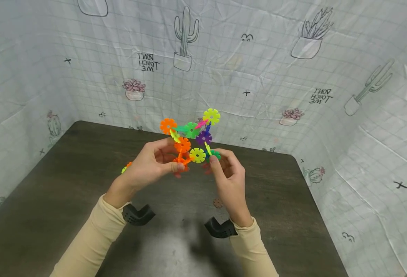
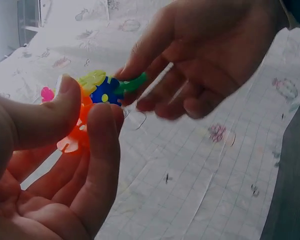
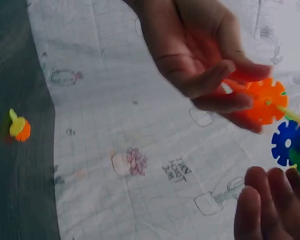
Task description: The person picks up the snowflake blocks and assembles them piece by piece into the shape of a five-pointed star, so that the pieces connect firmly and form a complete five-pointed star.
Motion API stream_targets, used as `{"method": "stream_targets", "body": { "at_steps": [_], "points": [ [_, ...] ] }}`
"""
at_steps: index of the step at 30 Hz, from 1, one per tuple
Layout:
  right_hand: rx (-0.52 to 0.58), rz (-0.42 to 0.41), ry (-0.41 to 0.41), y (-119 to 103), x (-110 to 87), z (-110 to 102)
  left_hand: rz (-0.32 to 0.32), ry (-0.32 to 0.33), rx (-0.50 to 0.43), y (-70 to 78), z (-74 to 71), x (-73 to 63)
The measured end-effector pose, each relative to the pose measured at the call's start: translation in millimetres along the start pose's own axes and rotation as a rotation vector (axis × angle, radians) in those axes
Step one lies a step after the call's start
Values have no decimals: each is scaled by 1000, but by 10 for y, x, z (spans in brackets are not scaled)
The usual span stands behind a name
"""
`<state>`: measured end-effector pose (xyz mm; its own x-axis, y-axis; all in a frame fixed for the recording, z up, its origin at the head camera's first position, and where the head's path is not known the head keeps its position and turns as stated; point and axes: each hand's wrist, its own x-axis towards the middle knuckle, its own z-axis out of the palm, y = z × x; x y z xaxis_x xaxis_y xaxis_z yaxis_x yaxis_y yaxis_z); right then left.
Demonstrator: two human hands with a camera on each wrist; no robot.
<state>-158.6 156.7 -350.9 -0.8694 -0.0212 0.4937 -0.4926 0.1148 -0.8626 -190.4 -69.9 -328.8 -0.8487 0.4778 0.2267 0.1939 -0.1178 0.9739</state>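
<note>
Both hands hold up a ring-like build of interlocking notched plastic discs, above the dark table. My left hand [image 1: 147, 163] pinches the orange discs [image 1: 183, 161] at its lower left, between thumb and fingers. At the lower right, my right hand [image 1: 231, 175] pinches a green disc [image 1: 215, 154] beside a yellow disc [image 1: 198, 155]. A purple disc [image 1: 203, 137] and a yellow disc [image 1: 211, 116] rise on the right side. Another orange disc [image 1: 168, 125] tops the left side. A blue disc [image 2: 106, 92] shows between the hands in the left wrist view.
On the table [image 1: 68, 184], a brown disc [image 1: 218, 203] lies near the right wrist. A small joined yellow-and-orange piece [image 3: 21, 129] sits to the left, partly behind the left hand in the head view. A printed cloth [image 1: 224, 77] hangs around the table's back and sides.
</note>
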Motion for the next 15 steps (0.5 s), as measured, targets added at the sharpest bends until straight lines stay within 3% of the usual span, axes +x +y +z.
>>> {"method": "stream_targets", "body": {
  "at_steps": [7, 15],
  "points": [
    [49, -33, 82, 43, 62, 51, 4, -8, 103, 17, -162, -77],
    [124, -13, 28, 64, 39, 208, 43, -57, 165, -18, -296, -109]
  ]
}}
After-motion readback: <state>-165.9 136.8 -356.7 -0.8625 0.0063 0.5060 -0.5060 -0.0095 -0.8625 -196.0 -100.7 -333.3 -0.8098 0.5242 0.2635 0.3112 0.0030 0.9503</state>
